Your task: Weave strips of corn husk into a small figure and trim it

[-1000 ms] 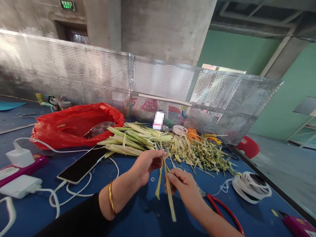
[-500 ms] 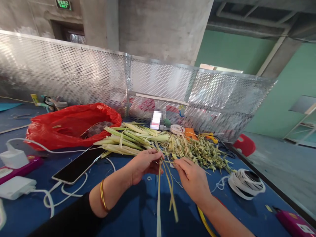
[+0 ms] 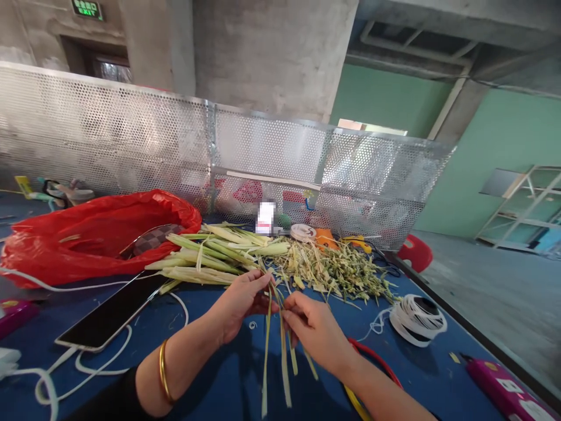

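Note:
Long, thin, pale plant strips (image 3: pixel 266 356) hang down from between my two hands and fan out over the blue table. My left hand (image 3: pixel 245 304), with a gold bangle on its wrist, pinches their upper ends between thumb and fingers. Close beside it on the right, my right hand (image 3: pixel 313 324) is closed on the strips a little lower down; its fingertips partly hide them. Just behind my hands lies a bundle of pale green, husk-like leaves (image 3: pixel 214 248). To its right is a heap of shredded plant trimmings (image 3: pixel 346 269).
A red plastic bag (image 3: pixel 87 245) and a phone (image 3: pixel 109 313) with white cables lie left. On the right are a white cord roll (image 3: pixel 418 320) and a purple power strip (image 3: pixel 508 389). A perforated metal screen (image 3: pixel 267 140) stands behind the blue table (image 3: pixel 210 374).
The view has swung right, so the table's things sit further left. My right hand has moved down and nearer my left hand; the strips now hang more spread apart.

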Available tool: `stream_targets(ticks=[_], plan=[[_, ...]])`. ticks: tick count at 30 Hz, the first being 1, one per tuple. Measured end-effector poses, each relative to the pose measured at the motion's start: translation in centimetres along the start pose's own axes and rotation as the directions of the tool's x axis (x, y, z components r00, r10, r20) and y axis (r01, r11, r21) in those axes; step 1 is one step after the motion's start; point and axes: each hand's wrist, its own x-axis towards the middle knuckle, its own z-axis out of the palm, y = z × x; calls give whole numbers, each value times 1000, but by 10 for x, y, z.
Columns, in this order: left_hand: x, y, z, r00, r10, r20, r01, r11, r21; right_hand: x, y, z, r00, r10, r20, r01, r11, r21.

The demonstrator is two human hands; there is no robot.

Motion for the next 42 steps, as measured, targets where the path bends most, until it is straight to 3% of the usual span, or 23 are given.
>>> stream_targets(ticks=[2, 4, 7, 9, 11, 13, 16, 18, 20, 25, 31, 35, 38, 40, 42], plan=[[-1, 1, 1, 1000, -5, -10, 5, 1000, 12, 0, -1, -1, 999, 5, -45, -5, 1000, -8], [-1, 3, 1, 1000, -6, -13, 6, 1000, 2, -1, -4, -2, 990, -78, -119, 66, 993, -98], [-1, 4, 0, 999, -5, 34, 7, 998, -60, -1, -6, -3, 969, -207, -133, 191, 973, -128], [-2, 3, 0, 997, -3, 78, 10, 996, -89, 0, -6, -3, 976, -183, -121, 185, 983, 5], [-4, 2, 1, 993, -2, 121, 13, 996, -87, 1, -4, -3, 992, -57, -113, 83, 967, 241], [-7, 0, 4, 983, -11, 183, 22, 998, -62, 3, -2, -3, 991, 103, -82, -48, 864, 501], [-13, -3, 9, 964, -62, 259, 68, 998, -15, 6, 2, -4, 970, 239, 48, -186, 598, 780], [-16, -5, 12, 955, -88, 285, 89, 996, 7, 7, 4, -4, 959, 257, 121, -232, 464, 855], [-17, -7, 15, 951, -99, 294, 96, 995, 24, 7, 5, -4, 954, 273, 120, -233, 427, 874], [-18, -8, 17, 945, -137, 297, 125, 990, 59, 7, 3, -1, 952, 304, 36, -183, 470, 864], [-17, -12, 21, 933, -127, 337, 115, 992, 55, 8, 6, 5, 954, 298, 30, -179, 487, 855], [-15, -14, 23, 977, -60, 204, 64, 998, -11, 9, 6, 1, 940, 334, -71, -182, 668, 722], [-12, -11, 21, 1000, 20, -2, -20, 999, -42, 7, 1, -4, 954, 225, -200, -98, 860, 501], [-10, -8, 19, 994, 60, -94, -64, 997, -44, 4, -3, -5, 974, 131, -187, -63, 940, 335], [-9, -7, 17, 990, 92, -111, -96, 995, -28, 2, -6, -3, 981, 96, -168, -65, 981, 181]])
